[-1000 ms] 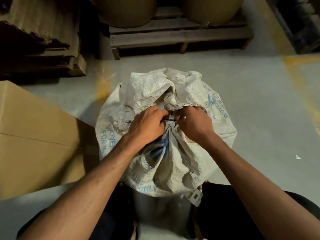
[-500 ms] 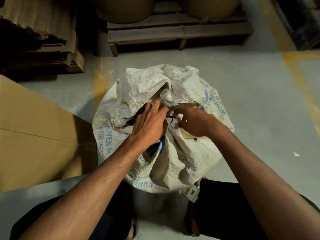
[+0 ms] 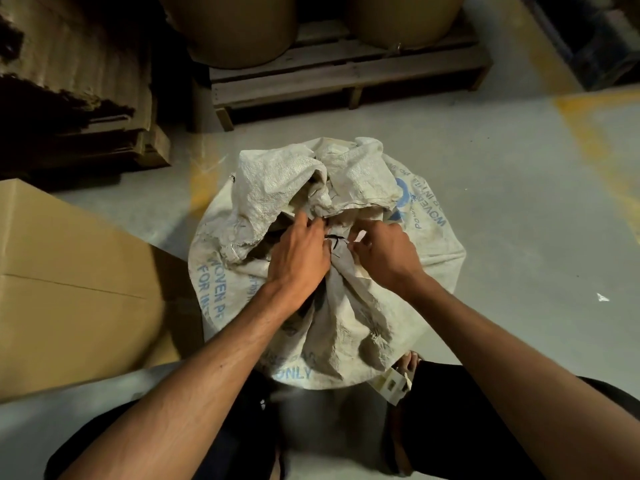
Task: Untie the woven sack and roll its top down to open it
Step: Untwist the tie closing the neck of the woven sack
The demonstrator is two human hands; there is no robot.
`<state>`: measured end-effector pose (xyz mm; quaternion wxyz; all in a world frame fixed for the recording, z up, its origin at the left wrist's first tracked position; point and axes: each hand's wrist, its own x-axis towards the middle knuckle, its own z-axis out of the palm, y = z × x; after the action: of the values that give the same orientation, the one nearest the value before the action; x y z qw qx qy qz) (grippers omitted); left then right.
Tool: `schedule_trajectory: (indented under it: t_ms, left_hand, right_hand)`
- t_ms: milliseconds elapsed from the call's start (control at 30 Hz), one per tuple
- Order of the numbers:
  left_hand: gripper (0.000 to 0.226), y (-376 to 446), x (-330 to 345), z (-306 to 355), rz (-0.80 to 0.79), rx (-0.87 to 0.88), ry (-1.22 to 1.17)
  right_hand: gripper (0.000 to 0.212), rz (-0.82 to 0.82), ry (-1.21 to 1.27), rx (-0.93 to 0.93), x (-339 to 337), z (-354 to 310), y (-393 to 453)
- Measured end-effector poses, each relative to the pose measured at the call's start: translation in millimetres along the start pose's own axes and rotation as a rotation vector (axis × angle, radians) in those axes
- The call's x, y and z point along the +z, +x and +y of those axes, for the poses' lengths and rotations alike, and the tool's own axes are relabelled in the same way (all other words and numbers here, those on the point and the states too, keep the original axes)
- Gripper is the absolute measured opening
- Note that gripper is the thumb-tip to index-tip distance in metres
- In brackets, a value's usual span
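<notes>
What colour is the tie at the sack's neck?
Black: a thin tie between the hands on the off-white woven sack, head view.

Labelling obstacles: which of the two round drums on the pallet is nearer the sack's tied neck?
The left drum. It sits almost straight behind the sack; the right drum stands further along the pallet.

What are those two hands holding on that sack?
Both hands, left hand and right hand, grip the woven sack at its gathered neck, fingers at the dark tie string. Whether either pinches the string itself cannot be told.
</notes>
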<state>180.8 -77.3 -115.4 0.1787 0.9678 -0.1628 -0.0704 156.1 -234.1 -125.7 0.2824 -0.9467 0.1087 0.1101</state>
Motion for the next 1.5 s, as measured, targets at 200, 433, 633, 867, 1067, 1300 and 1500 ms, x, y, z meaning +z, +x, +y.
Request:
schedule_trajectory:
  t_ms: [200, 433, 633, 867, 1067, 1300, 1500]
  left_hand:
    - [0.028, -5, -8, -1, -0.046, 0.076, 0.148]
    - [0.03, 0, -10, -2, -0.061, 0.11, 0.176]
    - [0.024, 7, -12, -2, -0.097, 0.127, 0.138]
    - [0.041, 6, -8, -3, -0.091, 0.11, 0.139]
    - [0.024, 10, -12, 7, -0.149, 0.123, 0.217]
    - [0.026, 11, -7, 4, -0.174, 0.161, 0.186]
    - [0.027, 12, -9, -1, -0.132, 0.149, 0.141]
  right_hand:
    - [0.011, 0.047, -0.121, -0.086, 9, -6, -1]
    - [0.016, 0.054, -0.242, -0.191, 13, -6, 3]
    - [0.018, 0.056, -0.306, -0.234, 12, -5, 11]
    - [0.015, 0.051, -0.35, -0.238, 10, -9, 14]
    - [0.017, 0.068, -0.359, -0.261, 11, -8, 15]
    - [0.017, 0.056, -0.347, -0.284, 8, -7, 20]
    - [0.016, 0.058, -0.353, -0.315, 8, -11, 21]
